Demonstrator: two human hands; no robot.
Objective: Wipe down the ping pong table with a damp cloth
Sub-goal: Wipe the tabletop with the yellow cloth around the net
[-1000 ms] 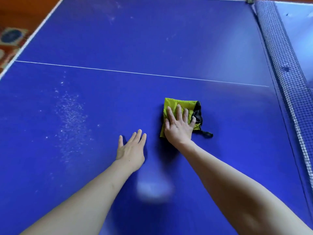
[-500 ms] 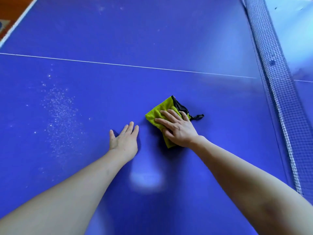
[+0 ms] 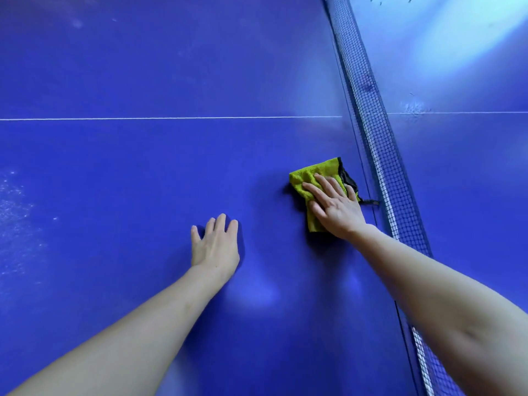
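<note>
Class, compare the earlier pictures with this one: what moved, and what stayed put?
The right hand slid the green cloth rightward across the table, up close to the net. The left hand stayed flat on the table; the dusty patch remains unwiped.

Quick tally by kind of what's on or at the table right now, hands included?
Hands: 2, left hand flat on the table, right hand pressing the cloth
Cloths: 1, yellow-green cloth
Nets: 1, net
Tables: 1
Total: 5
</note>
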